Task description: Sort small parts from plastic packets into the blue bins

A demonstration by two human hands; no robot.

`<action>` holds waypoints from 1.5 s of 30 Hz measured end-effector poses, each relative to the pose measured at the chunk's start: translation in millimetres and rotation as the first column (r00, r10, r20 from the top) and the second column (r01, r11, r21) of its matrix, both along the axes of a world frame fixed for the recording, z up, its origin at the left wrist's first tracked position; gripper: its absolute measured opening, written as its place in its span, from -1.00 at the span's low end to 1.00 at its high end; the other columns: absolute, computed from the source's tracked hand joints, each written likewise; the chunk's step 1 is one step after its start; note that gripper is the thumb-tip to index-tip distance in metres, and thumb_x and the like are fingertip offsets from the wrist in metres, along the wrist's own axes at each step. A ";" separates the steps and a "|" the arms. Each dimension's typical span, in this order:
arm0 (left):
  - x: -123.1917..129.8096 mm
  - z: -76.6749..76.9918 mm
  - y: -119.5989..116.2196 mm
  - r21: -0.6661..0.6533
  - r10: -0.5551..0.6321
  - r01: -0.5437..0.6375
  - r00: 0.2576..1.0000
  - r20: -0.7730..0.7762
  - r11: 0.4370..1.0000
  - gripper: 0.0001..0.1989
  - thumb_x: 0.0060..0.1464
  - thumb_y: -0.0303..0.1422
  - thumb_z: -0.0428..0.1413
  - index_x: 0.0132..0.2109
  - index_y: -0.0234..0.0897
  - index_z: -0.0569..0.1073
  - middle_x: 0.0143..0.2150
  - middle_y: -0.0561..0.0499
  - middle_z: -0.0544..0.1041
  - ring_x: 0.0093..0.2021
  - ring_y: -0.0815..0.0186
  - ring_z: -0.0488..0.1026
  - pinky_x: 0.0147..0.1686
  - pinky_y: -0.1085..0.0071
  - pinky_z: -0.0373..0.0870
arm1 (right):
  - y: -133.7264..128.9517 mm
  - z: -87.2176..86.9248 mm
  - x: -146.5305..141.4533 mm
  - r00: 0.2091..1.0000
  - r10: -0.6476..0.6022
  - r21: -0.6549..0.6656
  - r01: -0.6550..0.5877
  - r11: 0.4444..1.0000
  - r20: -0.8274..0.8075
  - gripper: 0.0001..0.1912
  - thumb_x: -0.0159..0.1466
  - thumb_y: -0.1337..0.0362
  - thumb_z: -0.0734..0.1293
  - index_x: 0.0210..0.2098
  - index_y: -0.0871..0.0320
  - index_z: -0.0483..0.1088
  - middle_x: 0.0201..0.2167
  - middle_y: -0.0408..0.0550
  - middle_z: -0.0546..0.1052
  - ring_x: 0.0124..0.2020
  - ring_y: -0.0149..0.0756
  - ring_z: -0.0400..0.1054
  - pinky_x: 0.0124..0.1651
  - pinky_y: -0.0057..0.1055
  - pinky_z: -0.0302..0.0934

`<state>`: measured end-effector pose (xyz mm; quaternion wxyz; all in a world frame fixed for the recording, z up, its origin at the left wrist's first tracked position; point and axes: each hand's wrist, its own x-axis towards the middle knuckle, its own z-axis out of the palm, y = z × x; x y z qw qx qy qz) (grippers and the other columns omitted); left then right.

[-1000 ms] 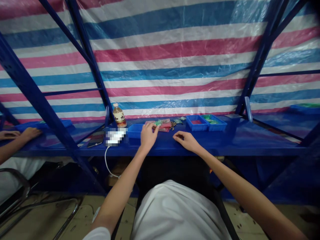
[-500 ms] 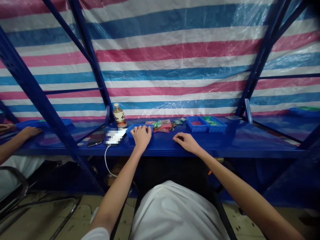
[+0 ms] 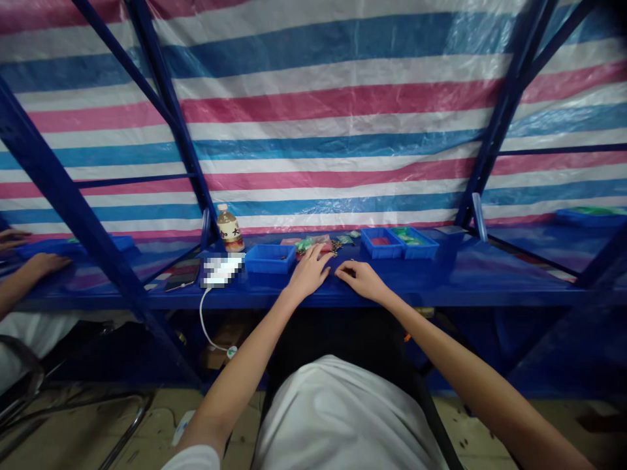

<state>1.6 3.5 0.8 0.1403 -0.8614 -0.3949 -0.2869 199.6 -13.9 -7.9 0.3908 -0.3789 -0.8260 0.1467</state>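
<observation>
My left hand (image 3: pixel 309 273) is over the blue table, its fingers apart, just in front of a pile of pink and green packets (image 3: pixel 321 241) with small brass-coloured pieces (image 3: pixel 336 246) beside it. To its left stands a blue tray (image 3: pixel 270 259) with something small inside. My right hand (image 3: pixel 361 279) rests near the table's front edge, fingers curled together; whatever they hold, if anything, is too small to make out. Behind it are two joined blue trays, one with pink contents (image 3: pixel 381 241) and one with green packets (image 3: pixel 409 236).
A bottle (image 3: pixel 230 228), a blurred-out bright device (image 3: pixel 220 269) with a white cable, and a dark phone (image 3: pixel 182 279) lie at the left of the blue table (image 3: pixel 480 281). Blue metal posts (image 3: pixel 169 111) frame the bench. Another person's hands (image 3: pixel 46 262) are at the far left.
My left hand has left the blue tray and moved right to the packets, its fingers spreading. The blue tray is now uncovered. My right hand stays nearly in place.
</observation>
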 end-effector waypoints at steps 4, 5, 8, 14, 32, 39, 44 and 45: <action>8.6 -5.5 23.1 -0.061 0.026 -0.027 0.999 -0.021 0.998 -0.59 0.23 -0.32 -0.02 0.20 -0.25 0.31 0.37 -0.15 0.08 0.38 0.07 -0.04 0.32 0.13 -0.01 | -0.5 0.6 -0.2 1.000 -0.006 0.023 0.006 1.000 0.016 -0.77 0.32 0.20 0.23 -0.32 0.15 0.49 -0.42 -0.12 0.55 -0.42 -0.34 0.34 -0.20 -0.39 0.15; 10.1 -6.4 28.5 -0.077 0.042 -0.045 0.998 -0.036 0.996 -0.59 0.23 -0.31 -0.02 0.20 -0.26 0.32 0.36 -0.17 0.09 0.37 0.06 -0.04 0.32 0.12 -0.01 | -0.3 0.5 -0.1 1.000 -0.006 0.025 0.005 1.000 0.018 -0.77 0.32 0.20 0.23 -0.32 0.15 0.49 -0.41 -0.11 0.55 -0.41 -0.34 0.35 -0.21 -0.40 0.15; 12.9 -8.4 40.0 -0.122 0.094 -0.103 0.992 -0.078 0.987 -0.61 0.24 -0.25 -0.05 0.15 -0.28 0.36 0.32 -0.21 0.16 0.35 0.01 0.02 0.28 0.07 0.04 | 0.2 0.1 -0.1 1.000 -0.009 0.027 0.008 1.000 0.026 -0.77 0.32 0.20 0.24 -0.31 0.14 0.49 -0.40 -0.11 0.55 -0.40 -0.33 0.35 -0.25 -0.41 0.14; 13.7 -11.0 45.7 -0.255 0.101 -0.117 0.992 -0.075 0.960 -0.62 0.27 -0.18 -0.11 0.10 -0.21 0.39 0.15 -0.17 0.37 0.15 0.05 0.30 0.13 0.06 0.22 | -0.4 0.7 -0.8 0.999 -0.015 0.038 0.013 0.999 0.040 -0.77 0.32 0.21 0.23 -0.33 0.14 0.49 -0.41 -0.11 0.55 -0.41 -0.33 0.35 -0.22 -0.39 0.14; 28.6 -6.9 45.5 -0.189 0.179 -0.187 0.982 -0.054 0.964 -0.65 0.27 -0.30 -0.15 0.05 -0.39 0.37 0.11 -0.27 0.39 0.13 0.02 0.31 0.14 0.05 0.15 | -1.8 0.9 -1.6 1.000 -0.012 0.046 0.011 0.999 0.025 -0.78 0.31 0.22 0.25 -0.33 0.14 0.50 -0.41 -0.09 0.55 -0.41 -0.31 0.37 -0.23 -0.39 0.17; 26.4 -10.8 54.0 -0.252 0.178 -0.188 0.982 -0.064 0.949 -0.60 0.24 -0.24 -0.09 0.14 -0.33 0.32 0.28 -0.30 0.23 0.29 -0.07 0.11 0.20 -0.04 0.06 | 0.0 -0.7 -1.5 1.000 -0.005 0.053 0.004 0.999 0.027 -0.80 0.30 0.23 0.25 -0.34 0.13 0.49 -0.41 -0.09 0.55 -0.41 -0.30 0.38 -0.14 -0.33 0.20; 24.9 -17.0 63.0 -0.354 0.189 -0.209 0.978 -0.092 0.912 -0.52 0.27 -0.18 -0.15 0.23 -0.31 0.24 0.34 -0.29 0.15 0.33 -0.06 0.07 0.24 -0.08 -0.03 | 0.2 -1.5 -1.6 0.999 -0.011 0.058 0.009 0.998 0.033 -0.79 0.31 0.22 0.24 -0.34 0.11 0.48 -0.42 -0.09 0.55 -0.41 -0.29 0.38 -0.10 -0.30 0.22; 24.9 -17.4 62.9 -0.352 0.188 -0.208 0.978 -0.092 0.912 -0.51 0.27 -0.18 -0.16 0.24 -0.32 0.23 0.34 -0.28 0.16 0.33 -0.05 0.08 0.24 -0.07 -0.03 | 0.3 -1.7 -1.6 0.999 -0.013 0.058 0.011 0.998 0.039 -0.79 0.31 0.21 0.24 -0.34 0.11 0.48 -0.41 -0.09 0.55 -0.41 -0.29 0.38 -0.09 -0.29 0.22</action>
